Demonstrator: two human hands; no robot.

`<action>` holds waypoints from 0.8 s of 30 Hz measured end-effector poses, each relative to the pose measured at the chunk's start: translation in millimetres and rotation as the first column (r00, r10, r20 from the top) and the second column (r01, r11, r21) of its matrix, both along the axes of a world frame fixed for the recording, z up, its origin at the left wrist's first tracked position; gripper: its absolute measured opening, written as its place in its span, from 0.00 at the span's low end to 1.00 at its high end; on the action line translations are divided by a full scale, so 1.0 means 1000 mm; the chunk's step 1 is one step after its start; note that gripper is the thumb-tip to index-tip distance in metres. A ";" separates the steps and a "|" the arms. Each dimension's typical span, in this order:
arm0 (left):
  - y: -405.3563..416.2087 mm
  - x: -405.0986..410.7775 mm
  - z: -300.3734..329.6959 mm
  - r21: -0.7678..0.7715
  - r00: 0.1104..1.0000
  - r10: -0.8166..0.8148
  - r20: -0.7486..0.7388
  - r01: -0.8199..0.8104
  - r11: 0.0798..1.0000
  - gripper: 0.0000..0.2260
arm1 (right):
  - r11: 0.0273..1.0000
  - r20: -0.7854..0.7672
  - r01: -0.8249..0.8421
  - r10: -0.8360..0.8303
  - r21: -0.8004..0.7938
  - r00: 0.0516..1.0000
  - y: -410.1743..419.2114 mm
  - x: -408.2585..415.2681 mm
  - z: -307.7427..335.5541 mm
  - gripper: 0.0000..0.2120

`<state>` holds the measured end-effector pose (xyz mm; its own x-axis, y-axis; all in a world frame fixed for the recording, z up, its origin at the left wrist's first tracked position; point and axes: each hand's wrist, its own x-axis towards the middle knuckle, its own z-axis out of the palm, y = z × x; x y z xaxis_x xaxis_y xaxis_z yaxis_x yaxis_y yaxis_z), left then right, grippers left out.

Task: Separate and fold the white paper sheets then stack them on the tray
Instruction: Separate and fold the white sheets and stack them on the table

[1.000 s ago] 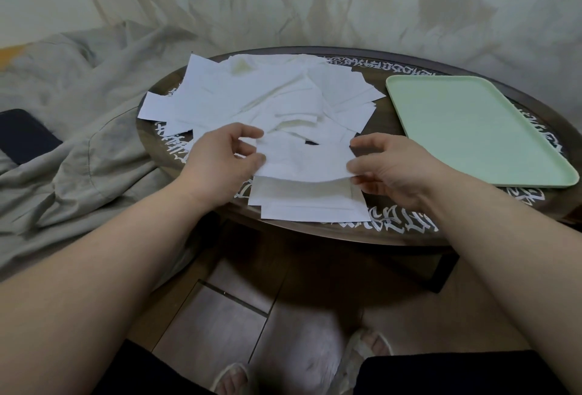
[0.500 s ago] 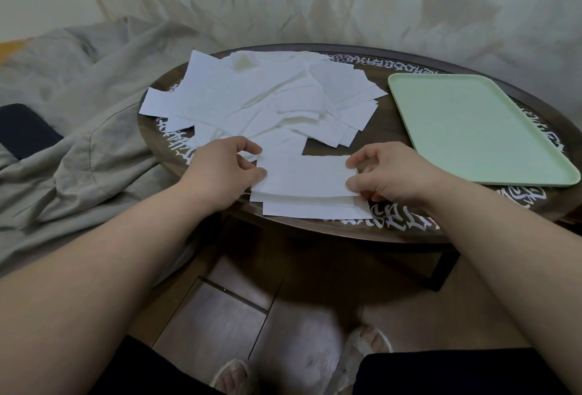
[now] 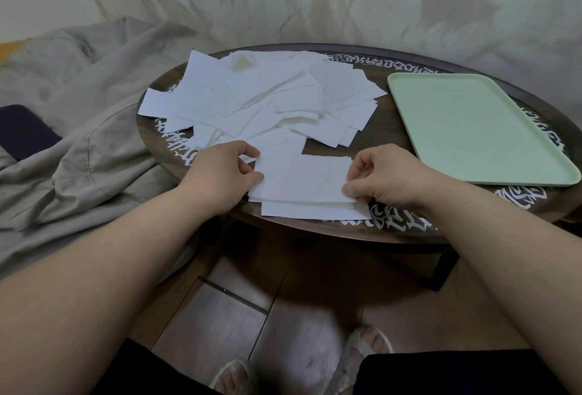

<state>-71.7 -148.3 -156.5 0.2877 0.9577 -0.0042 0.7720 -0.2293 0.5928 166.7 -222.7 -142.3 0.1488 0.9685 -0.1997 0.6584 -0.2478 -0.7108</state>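
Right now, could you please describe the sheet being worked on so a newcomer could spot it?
On the dark oval table, look at the near edge, left of the green tray. There the left hand and right hand pinch opposite ends of one folded sheet. Unlike the loose pile behind, it lies squared atop another sheet.

There is a single view, from a camera worn on the person's head, looking forward and steeply down. It sits close above the near edge of the dark oval surface (image 3: 393, 130), near enough that both forearms run in from the bottom corners and fill much of the lower half. The wide-angle lens bends the surface's rim and the floor (image 3: 220, 316) lines. The left hand (image 3: 220, 174) lies near centre, toward 9 o'clock, the right hand (image 3: 387, 177) toward 3 o'clock. The draped backdrop fills 12 o'clock, the person's feet 6 o'clock. With no second view, nothing overlaps.
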 end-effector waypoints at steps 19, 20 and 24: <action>0.003 0.009 -0.004 0.062 0.985 0.010 -0.174 0.001 0.998 0.22 | 0.992 0.330 -0.100 0.069 0.080 0.941 0.013 0.001 -0.010 0.08; 0.004 0.010 -0.004 0.064 0.987 0.020 -0.158 -0.010 0.998 0.22 | 0.991 0.330 -0.099 0.065 0.086 0.942 0.013 0.002 -0.011 0.08; 0.006 0.015 -0.002 0.049 0.986 0.036 -0.160 -0.029 0.998 0.23 | 0.991 0.328 -0.103 0.069 0.089 0.942 0.014 0.004 -0.012 0.07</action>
